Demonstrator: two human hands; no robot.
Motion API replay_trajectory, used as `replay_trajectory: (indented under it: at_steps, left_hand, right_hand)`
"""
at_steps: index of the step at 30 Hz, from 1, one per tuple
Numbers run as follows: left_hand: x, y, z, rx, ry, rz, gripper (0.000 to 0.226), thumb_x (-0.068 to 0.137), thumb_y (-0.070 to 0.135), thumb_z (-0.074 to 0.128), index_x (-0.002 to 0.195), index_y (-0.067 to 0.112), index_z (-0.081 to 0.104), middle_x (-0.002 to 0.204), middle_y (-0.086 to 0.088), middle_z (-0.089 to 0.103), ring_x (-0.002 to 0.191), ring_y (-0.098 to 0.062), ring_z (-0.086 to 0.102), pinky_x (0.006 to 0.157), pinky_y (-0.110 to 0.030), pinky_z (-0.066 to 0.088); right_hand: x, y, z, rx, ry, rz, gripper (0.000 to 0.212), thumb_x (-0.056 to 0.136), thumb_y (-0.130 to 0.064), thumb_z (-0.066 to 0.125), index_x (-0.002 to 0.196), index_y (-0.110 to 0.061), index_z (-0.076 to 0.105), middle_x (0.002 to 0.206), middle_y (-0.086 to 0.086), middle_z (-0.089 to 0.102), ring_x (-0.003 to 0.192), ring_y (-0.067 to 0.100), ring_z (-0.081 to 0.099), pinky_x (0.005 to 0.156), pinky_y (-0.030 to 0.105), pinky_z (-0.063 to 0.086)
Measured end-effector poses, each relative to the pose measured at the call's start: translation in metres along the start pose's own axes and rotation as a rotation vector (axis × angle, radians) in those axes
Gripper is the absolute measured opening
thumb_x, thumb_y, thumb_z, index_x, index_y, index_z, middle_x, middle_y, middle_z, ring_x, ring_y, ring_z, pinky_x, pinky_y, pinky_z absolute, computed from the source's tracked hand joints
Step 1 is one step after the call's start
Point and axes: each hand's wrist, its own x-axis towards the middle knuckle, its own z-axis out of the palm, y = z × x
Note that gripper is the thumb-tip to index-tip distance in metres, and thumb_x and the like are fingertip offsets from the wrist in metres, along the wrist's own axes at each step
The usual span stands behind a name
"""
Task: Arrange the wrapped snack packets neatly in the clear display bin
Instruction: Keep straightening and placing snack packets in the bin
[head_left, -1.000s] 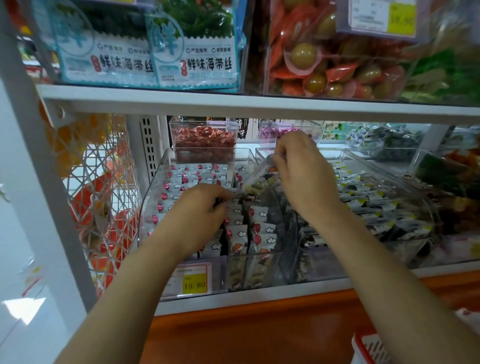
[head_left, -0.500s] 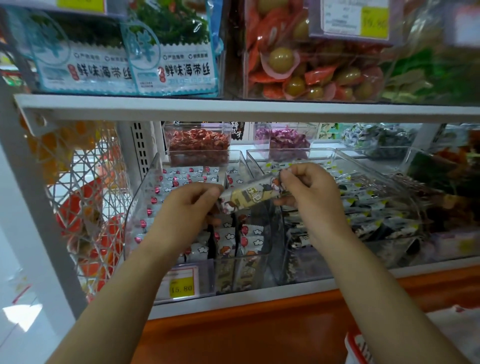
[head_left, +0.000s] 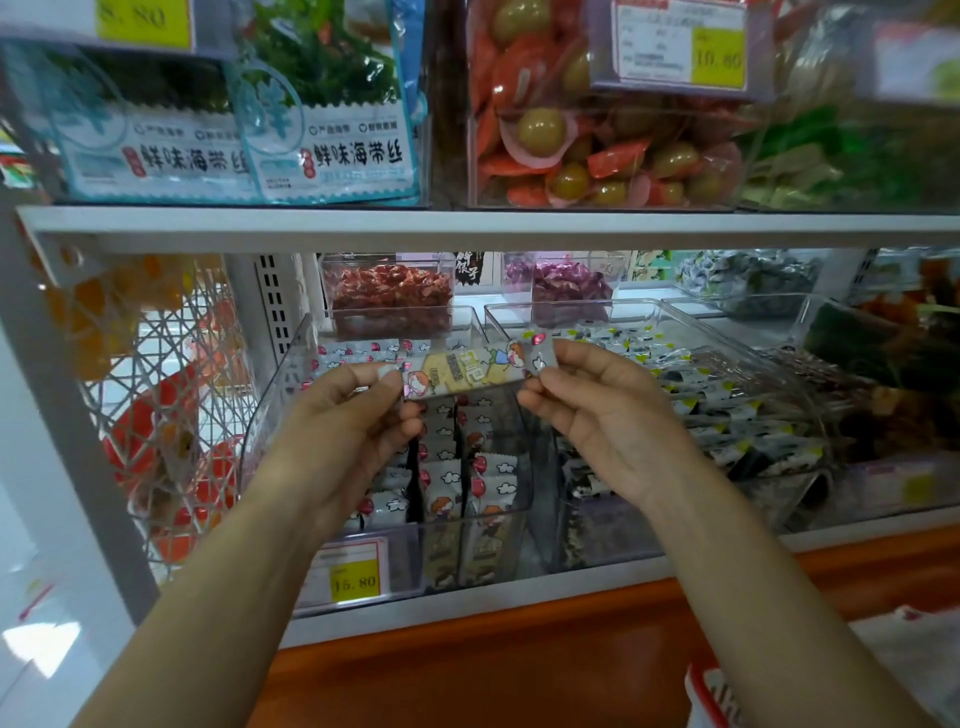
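Note:
A long snack packet (head_left: 467, 366) with cartoon print and a yellow middle is stretched level between my two hands. My left hand (head_left: 345, 415) pinches its left end and my right hand (head_left: 597, 410) pinches its right end. They hold it just above the clear display bin (head_left: 280, 395) on the lower shelf. Several white wrapped snack packets (head_left: 483, 467) with red and cloud prints stand in rows inside that bin. My forearms hide part of the bin's front.
A second clear bin (head_left: 753, 358) of dark-and-white packets sits to the right. Small tubs of red candy (head_left: 389, 291) and purple candy (head_left: 566, 283) stand behind. The upper shelf edge (head_left: 467, 228) hangs close above. A yellow price tag (head_left: 353, 579) marks the front.
Both hands lifted out of the bin, drawing one packet up. It now lies flatter and a bit higher, stretched between both hands.

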Motion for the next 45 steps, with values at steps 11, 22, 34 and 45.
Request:
replay_trajectory:
  at_steps: [11,22,34,45]
  left_hand:
    - [-0.007,0.006,0.005,-0.052,-0.088,-0.056,0.018,0.085,-0.014,0.049,0.089,0.002,0.057,0.074,-0.009,0.056,0.06,-0.012,0.065,0.061,-0.02,0.057]
    - [-0.004,0.003,0.001,0.113,-0.158,0.029,0.031,0.07,0.016,0.063,0.099,0.005,0.066,0.092,-0.01,0.071,0.08,-0.014,0.067,0.075,-0.023,0.056]
    - [-0.011,0.006,0.001,0.403,-0.201,0.143,0.038,0.068,0.023,0.071,0.105,0.033,0.07,0.106,0.004,0.071,0.095,-0.017,0.069,0.09,-0.031,0.049]
    - [-0.015,0.005,0.011,0.632,-0.165,0.211,0.008,0.079,0.023,0.068,0.085,0.019,0.065,0.086,-0.003,0.067,0.077,-0.011,0.063,0.071,-0.02,0.052]
  right_hand:
    - [0.002,0.002,-0.003,-0.066,0.093,-0.108,0.023,0.084,0.016,0.051,0.088,-0.004,0.061,0.077,0.008,0.062,0.063,0.014,0.067,0.063,0.023,0.056]
    - [0.0,0.004,-0.003,-0.482,0.112,-0.295,0.027,0.083,0.013,0.052,0.076,-0.012,0.061,0.067,-0.009,0.066,0.063,0.011,0.068,0.065,0.033,0.06]
    - [-0.001,0.003,-0.003,-0.62,0.078,-0.307,0.014,0.082,-0.019,0.066,0.07,-0.023,0.072,0.078,0.004,0.069,0.082,0.029,0.066,0.072,0.048,0.057]
    - [-0.005,0.001,-0.001,-0.849,0.067,-0.436,0.021,0.085,-0.018,0.066,0.065,-0.022,0.068,0.061,-0.007,0.064,0.056,0.002,0.056,0.056,0.015,0.045]
